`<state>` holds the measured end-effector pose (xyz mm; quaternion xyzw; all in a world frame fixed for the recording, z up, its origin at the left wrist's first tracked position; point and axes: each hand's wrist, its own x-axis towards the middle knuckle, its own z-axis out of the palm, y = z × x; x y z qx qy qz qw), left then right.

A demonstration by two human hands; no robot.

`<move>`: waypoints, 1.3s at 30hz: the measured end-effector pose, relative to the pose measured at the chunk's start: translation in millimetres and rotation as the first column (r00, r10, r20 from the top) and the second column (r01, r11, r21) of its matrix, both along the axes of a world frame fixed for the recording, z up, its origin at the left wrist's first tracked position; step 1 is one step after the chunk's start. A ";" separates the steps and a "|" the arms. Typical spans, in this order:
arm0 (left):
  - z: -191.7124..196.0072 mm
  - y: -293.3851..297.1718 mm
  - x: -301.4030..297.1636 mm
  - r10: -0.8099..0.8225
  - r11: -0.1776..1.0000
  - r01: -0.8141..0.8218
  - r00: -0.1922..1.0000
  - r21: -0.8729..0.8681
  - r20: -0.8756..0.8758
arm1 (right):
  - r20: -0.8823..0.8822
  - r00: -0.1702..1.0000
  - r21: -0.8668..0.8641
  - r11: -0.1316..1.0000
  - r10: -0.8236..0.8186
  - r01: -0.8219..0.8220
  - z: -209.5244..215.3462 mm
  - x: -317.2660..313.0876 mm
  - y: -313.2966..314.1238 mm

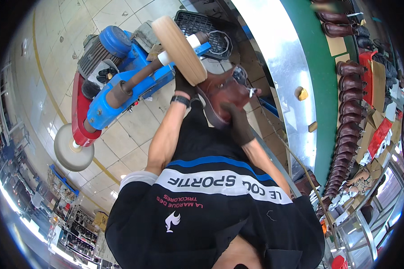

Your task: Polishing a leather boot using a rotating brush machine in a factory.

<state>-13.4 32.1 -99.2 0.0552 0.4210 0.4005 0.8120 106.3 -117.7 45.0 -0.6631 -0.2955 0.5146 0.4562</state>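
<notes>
A glossy dark-red leather boot [215, 96] is held against the lower edge of a tan buffing wheel [177, 49]. My left hand [185, 84], in a dark glove, grips the boot's left end beside the wheel; the wheel and boot partly hide its fingers. On the near side of the boot, toward my body, my right hand [234, 120] is closed around it, gloved too. White lacing or a tie [252, 92] shows at the boot's right side. The wheel is mounted on the shaft of a blue polishing machine [116, 96].
A pale second wheel [74, 148] sits at the machine's near left end, beside a red guard [79, 110]. Behind the tan wheel lies a black plastic crate [193, 21]. To the right runs a shiny metal-edged green bench [321, 76] with a long row of dark-red boots [351, 96].
</notes>
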 end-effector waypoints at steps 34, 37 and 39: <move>-24.7 -5.7 -39.5 -0.094 0.513 0.799 0.415 0.313 -0.905 | -0.246 0.954 -0.344 0.936 -0.170 0.078 -26.5 -4.2 27.2; -31.0 -1.1 -71.3 -0.156 0.926 0.293 0.873 0.240 -0.463 | -0.675 0.655 -0.492 0.869 -0.340 -0.056 -32.3 -8.5 46.3; -19.5 -6.7 -71.7 0.165 0.950 -0.145 0.985 -0.275 0.048 | -0.773 0.524 -0.481 0.869 -0.358 -0.115 -35.0 2.1 40.4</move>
